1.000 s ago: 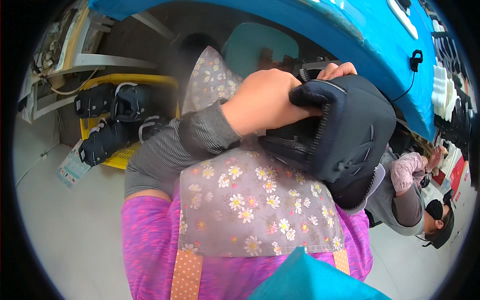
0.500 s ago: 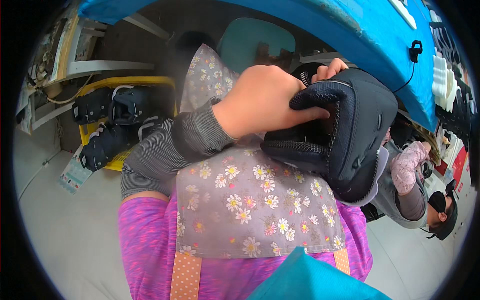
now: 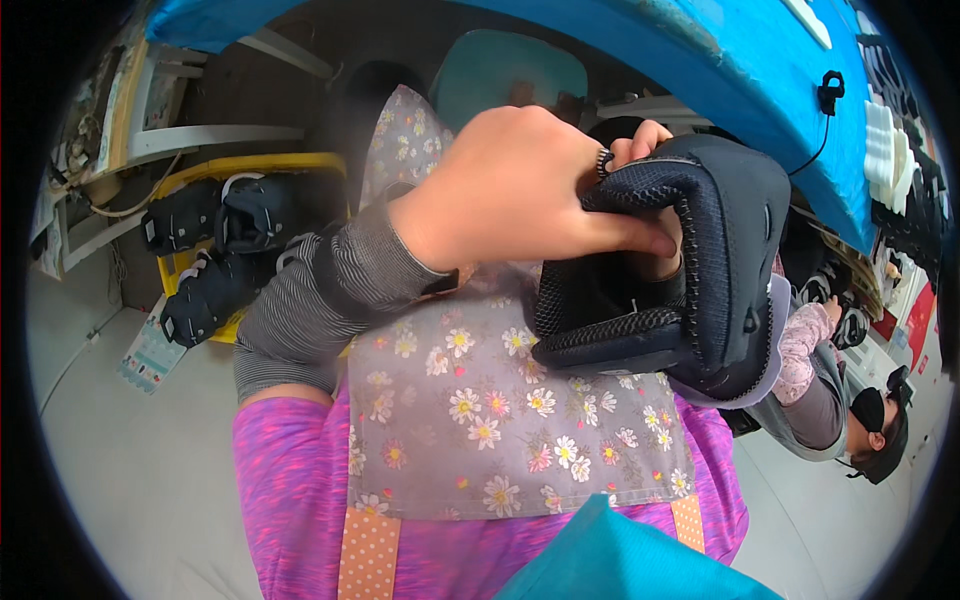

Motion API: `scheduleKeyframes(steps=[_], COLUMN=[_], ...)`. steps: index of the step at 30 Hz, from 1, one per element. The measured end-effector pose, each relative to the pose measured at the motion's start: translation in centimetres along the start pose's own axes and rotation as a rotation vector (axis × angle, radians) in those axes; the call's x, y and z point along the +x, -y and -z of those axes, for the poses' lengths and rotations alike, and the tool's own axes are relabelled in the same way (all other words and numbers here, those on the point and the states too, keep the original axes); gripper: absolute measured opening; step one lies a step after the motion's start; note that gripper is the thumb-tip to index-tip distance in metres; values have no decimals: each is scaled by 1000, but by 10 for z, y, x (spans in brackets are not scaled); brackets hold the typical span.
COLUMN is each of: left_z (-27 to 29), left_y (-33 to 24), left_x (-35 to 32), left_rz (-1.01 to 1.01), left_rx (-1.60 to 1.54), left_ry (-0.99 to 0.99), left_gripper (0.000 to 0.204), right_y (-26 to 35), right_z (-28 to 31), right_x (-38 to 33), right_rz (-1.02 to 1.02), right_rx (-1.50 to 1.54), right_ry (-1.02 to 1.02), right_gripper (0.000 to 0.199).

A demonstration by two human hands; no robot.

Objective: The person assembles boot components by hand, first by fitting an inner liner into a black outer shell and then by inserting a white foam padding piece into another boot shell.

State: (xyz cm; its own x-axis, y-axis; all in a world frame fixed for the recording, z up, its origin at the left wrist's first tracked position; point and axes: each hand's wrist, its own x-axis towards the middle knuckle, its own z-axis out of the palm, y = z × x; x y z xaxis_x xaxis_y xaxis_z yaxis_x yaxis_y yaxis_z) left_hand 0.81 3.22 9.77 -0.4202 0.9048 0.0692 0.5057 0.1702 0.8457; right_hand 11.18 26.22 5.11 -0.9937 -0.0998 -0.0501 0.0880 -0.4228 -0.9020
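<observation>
A black padded shoe upper (image 3: 735,240) with a mesh-lined collar and a light grey lower edge is held over my lap, its opening facing left. My left hand (image 3: 520,190), in a striped grey sleeve, is closed on the collar, thumb inside the opening and fingers curled out of sight. Fingers that appear to be my right hand's (image 3: 643,143) grip the far side of the collar. Skin also shows inside the opening, and the rest of that hand and its arm are hidden by the upper. A small black ribbed piece shows between the hands.
A yellow crate (image 3: 250,163) at the left holds several similar black uppers (image 3: 262,212). A blue-covered table (image 3: 740,70) runs along the far right, with white pieces (image 3: 888,150) on it. At right sits another person (image 3: 815,390). A teal stool (image 3: 510,75) stands beyond my knees.
The upper has turned slightly, so its opening faces me more and skin shows inside it. My left hand has shifted a little left, its thumb still in the opening.
</observation>
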Motion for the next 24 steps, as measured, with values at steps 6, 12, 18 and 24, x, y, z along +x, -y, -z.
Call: scheduleKeyframes(steps=[6, 12, 18, 24], left_z=[-7, 0, -9, -37], left_y=[6, 21, 23, 0], left_x=[7, 0, -3, -6], left_rz=[-386, -84, 36, -216], left_rx=[9, 7, 110, 140], left_ry=[85, 238, 75, -61], left_gripper=[32, 28, 29, 42], right_y=[-6, -14, -10, -18], right_z=[-33, -34, -48, 0], right_x=[-12, 4, -4, 43], right_rz=[-41, -75, 502, 341], right_rx=[-190, -358, -147, 256], right_ry=[2, 58, -484, 264], right_gripper=[34, 34, 50, 28])
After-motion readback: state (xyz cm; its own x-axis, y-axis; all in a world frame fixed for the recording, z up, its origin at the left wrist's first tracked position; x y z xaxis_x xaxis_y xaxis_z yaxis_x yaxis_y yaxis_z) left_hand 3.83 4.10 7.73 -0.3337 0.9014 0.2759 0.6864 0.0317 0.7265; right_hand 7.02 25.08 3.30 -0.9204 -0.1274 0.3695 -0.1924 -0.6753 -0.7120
